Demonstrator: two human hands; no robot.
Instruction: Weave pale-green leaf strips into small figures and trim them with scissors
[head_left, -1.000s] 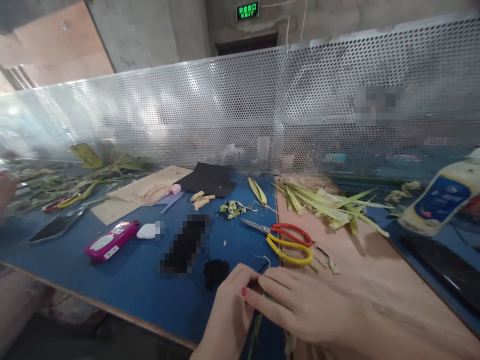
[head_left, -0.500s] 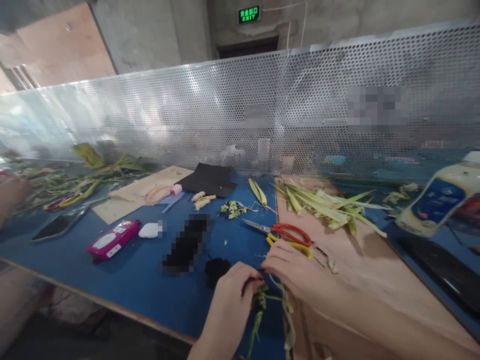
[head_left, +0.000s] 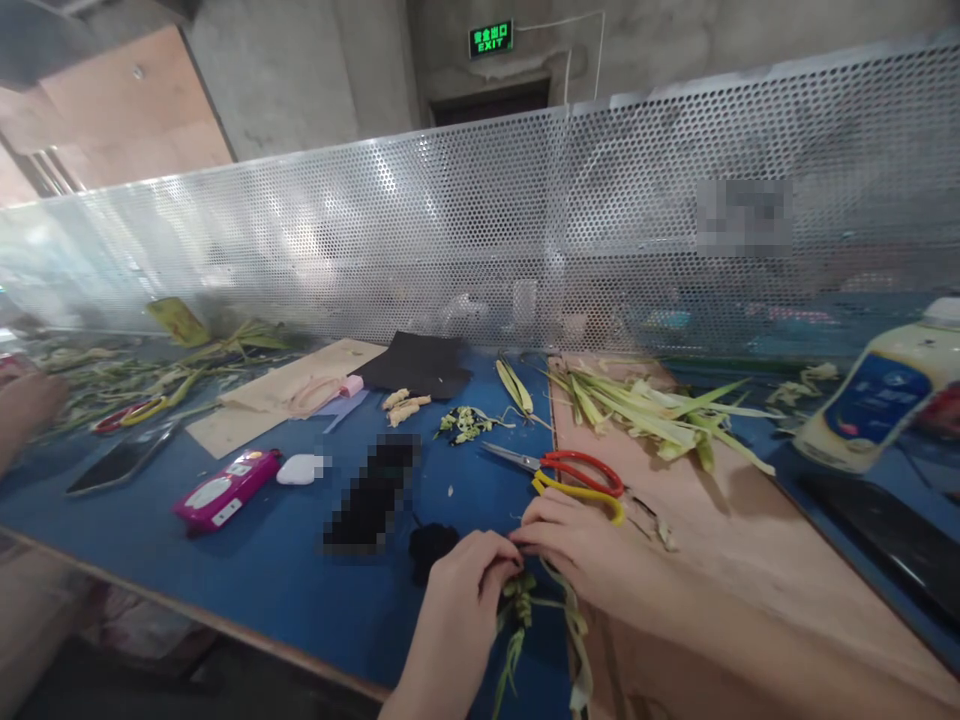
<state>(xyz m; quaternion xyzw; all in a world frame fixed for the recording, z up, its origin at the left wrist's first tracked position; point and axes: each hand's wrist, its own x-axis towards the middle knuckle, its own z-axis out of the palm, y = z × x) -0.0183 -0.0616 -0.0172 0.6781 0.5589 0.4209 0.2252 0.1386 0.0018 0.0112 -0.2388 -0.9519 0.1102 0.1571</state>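
Note:
Close to the table's front edge, my left hand (head_left: 461,595) is closed in a pinch on a knotted bunch of green leaf strips (head_left: 519,608), whose loose ends hang below the fingers. My right hand (head_left: 574,545) meets it fingertip to fingertip, its fingers pressed together at the top of the same bunch. A longer pale strip (head_left: 576,635) trails down beneath the right hand. The exact grip is hidden by the fingers. Just beyond the right hand lie scissors (head_left: 551,463) with one red and one yellow handle. A dark, fuzzy-looking piece (head_left: 430,548) rests beside the left hand.
Pale green leaves (head_left: 660,415) are piled on a wooden board (head_left: 720,540). A bottle (head_left: 870,400) and a black phone-like slab (head_left: 885,535) are at right. Leftward are a magenta device (head_left: 229,490), a white case (head_left: 300,469) and another person's hand (head_left: 30,405). A perforated metal screen (head_left: 450,220) stands behind.
My fingertips have drawn closer together, the right hand shifting slightly left. The knotted bunch stays beneath the left hand. At far left, the other person's hand has moved a little.

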